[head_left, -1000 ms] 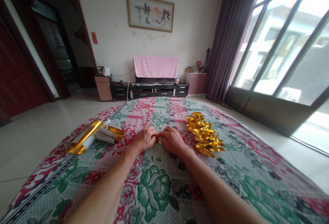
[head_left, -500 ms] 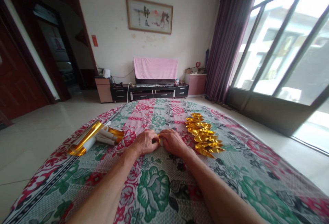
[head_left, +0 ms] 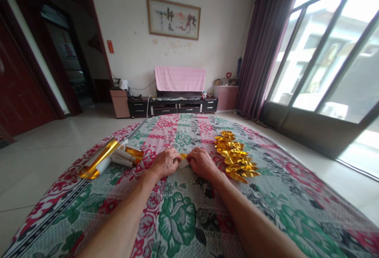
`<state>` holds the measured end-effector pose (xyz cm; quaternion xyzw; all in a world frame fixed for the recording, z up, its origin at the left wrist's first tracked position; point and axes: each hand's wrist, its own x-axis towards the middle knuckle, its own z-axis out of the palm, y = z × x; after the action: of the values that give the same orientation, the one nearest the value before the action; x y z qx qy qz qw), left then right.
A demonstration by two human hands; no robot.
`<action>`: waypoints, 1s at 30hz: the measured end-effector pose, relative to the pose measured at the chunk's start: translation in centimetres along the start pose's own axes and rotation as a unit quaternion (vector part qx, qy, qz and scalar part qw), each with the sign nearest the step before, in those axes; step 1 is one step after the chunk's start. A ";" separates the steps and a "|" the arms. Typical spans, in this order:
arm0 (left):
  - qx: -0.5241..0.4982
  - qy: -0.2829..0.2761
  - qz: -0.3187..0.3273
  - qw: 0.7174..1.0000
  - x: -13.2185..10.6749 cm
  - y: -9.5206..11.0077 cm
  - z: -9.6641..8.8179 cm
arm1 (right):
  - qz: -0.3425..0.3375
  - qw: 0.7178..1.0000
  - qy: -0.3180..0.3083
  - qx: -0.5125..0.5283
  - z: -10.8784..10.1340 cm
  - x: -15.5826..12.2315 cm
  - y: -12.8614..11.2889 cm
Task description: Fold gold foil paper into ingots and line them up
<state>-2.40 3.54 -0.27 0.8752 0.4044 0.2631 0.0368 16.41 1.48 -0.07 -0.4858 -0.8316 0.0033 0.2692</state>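
Between my two hands, low over the middle of the table, is a small piece of gold foil paper with a whitish underside. My left hand pinches its left end, fingers closed. At the right end, my right hand grips it with curled fingers. Much of the paper is hidden behind the fingers. To the right of my right hand lies a row of folded gold paper ingots, several of them overlapping. Left of my left hand rest curled sheets of gold foil paper with white backs.
A flowered tablecloth covers the round table. Beyond it stand a low black cabinet and a screen under a pink cloth. A purple curtain and tall windows are on the right, with a red door on the left.
My hands have moved slightly apart, so more of the gold foil paper shows between them. The ingots and the curled sheets have stayed in place.
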 end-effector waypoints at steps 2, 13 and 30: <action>0.003 0.003 -0.003 1.000 0.0 -0.3 0.1 | 0.006 1.000 0.001 -0.001 0.0 0.0 0.0; 0.004 0.011 0.044 0.999 0.3 -0.7 0.4 | 0.028 1.000 0.010 -0.006 0.2 0.1 -0.2; -0.034 -0.006 0.051 0.998 0.4 -1.7 0.3 | -0.071 0.996 -0.023 0.039 0.1 0.3 -0.6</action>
<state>-3.24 5.03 -0.79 0.8943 0.3499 0.2733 0.0554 15.74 1.41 0.18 -0.4147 -0.8690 0.0273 0.2684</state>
